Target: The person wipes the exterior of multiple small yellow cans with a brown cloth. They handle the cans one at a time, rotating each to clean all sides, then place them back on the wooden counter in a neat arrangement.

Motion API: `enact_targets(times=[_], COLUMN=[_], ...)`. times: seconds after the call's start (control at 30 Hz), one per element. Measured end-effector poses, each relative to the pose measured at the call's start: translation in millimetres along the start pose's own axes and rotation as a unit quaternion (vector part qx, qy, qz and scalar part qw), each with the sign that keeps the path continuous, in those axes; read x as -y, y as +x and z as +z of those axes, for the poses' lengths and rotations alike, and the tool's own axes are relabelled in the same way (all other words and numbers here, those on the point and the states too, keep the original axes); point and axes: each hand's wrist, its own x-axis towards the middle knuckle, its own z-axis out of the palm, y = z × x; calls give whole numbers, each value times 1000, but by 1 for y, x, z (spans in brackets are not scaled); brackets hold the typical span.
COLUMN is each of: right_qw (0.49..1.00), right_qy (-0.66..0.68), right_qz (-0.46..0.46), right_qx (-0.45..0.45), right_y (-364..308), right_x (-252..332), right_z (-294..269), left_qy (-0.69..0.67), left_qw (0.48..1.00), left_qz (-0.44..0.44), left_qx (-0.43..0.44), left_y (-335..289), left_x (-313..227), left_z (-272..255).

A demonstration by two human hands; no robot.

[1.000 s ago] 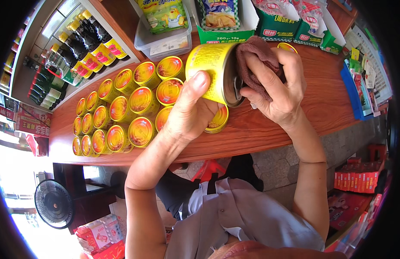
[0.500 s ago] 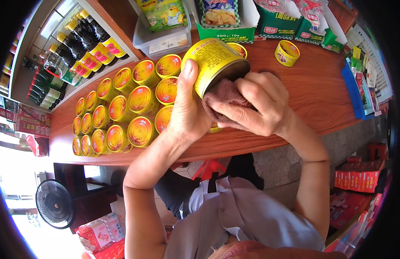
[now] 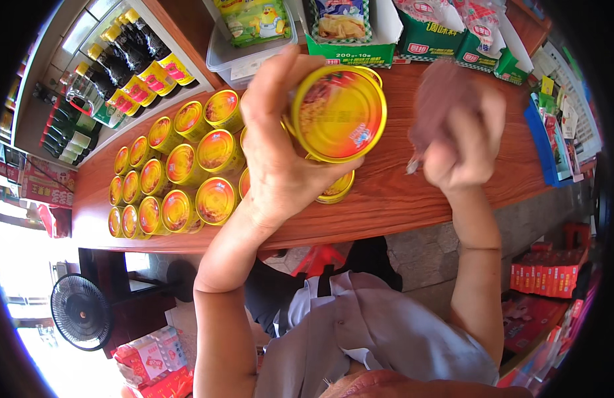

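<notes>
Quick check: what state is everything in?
Held can: raised, printed end facing camera
Brown cloth: bunched, blurred, clear of can
Left hand: gripping can
Right hand: gripping cloth
Cans in rows: standing, printed ends up
Green boxes: open, packets inside
Plastic tub: open

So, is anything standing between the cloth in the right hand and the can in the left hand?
Nothing visible does. The left hand grips the can from its left side; between the can and the cloth in the right hand, only the tabletop shows.
</notes>
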Motion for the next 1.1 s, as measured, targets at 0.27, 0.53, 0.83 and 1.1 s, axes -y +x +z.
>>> enact_targets(times=[0.27, 0.53, 0.83, 1.1], right_qw=[994, 989, 966, 831], right_qy=[-11, 74, -16, -296], right_qz=[88, 83, 255, 431], right_qx=[70, 99, 47, 190], right_y=[5, 6, 14, -30], right_x=[8, 19, -51, -136], right_z=[10, 20, -13, -51], left_qy=[156, 144, 161, 173], left_qw=[978, 980, 983, 980], left_qz=[53, -15, -39, -8], left_qx=[125, 135, 76, 99], left_y=[-3, -13, -7, -3], left_x=[-15, -10, 2, -5], left_z=[4, 8, 10, 12])
